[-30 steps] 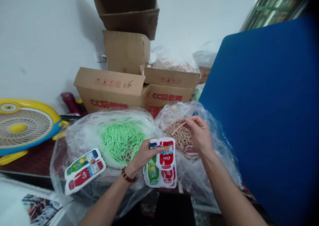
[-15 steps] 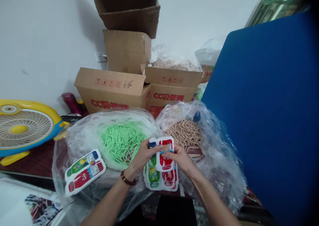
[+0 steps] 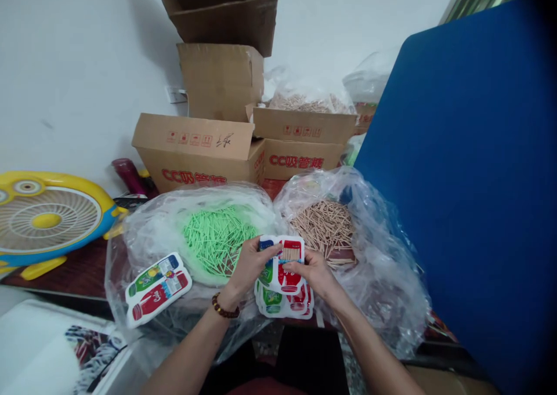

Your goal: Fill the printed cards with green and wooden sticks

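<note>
Between my two hands is a bottle-shaped card pack (image 3: 290, 280), red on one side and green on the other, with brown sticks showing in its window. My left hand (image 3: 252, 264) grips its left edge, thumb across the front. At its right edge my right hand (image 3: 317, 272) pinches it, thumb near the window. Below lies a stack of similar packs (image 3: 273, 305). Green sticks (image 3: 217, 238) lie in a plastic bag to the left, and brown sticks (image 3: 326, 227) in another to the right. Another pack (image 3: 159, 290) rests on the plastic at the left.
A yellow and blue fan (image 3: 47, 221) stands at the left. Cardboard boxes (image 3: 191, 145) are stacked behind the bags, beside a dark red bottle (image 3: 128, 176). A large blue panel (image 3: 456, 169) rises on the right. A white box (image 3: 39, 348) sits at the lower left.
The view has shifted slightly. My left thumb has moved up and left off the window, so more brown sticks show. Both hands still hold the pack.
</note>
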A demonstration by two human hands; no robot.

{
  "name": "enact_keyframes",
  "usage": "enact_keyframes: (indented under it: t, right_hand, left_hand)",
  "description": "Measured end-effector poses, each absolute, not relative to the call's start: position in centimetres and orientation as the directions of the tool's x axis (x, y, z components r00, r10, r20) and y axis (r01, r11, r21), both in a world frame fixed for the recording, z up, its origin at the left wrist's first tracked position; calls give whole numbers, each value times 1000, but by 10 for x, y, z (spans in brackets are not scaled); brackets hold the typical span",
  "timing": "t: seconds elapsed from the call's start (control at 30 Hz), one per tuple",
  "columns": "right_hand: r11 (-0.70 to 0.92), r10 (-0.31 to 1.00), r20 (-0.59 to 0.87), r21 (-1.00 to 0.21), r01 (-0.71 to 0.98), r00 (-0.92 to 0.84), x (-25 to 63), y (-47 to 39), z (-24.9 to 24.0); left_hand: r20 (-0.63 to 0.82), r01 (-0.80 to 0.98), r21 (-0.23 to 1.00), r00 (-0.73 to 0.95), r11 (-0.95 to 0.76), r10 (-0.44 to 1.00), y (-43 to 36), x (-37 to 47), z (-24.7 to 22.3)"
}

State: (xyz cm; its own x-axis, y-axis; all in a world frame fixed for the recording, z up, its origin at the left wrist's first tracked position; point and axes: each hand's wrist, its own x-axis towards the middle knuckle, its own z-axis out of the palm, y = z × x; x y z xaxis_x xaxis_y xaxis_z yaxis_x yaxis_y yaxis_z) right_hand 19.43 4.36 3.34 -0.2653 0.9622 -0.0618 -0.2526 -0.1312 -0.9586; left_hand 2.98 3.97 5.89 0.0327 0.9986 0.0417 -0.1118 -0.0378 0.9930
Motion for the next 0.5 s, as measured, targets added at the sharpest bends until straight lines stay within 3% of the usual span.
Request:
enact_keyframes:
  t: [0.37, 0.5]
  right_hand:
    - [-218, 945, -128, -933, -286, -302, 195, 32, 19]
    - [-170, 945, -92, -958, -230, -315, 195, 29, 13]
  left_hand:
    - [-145, -152, 971, 233, 184, 961, 30, 27, 52]
    - [-184, -118, 967, 291, 226, 939, 31, 29, 45]
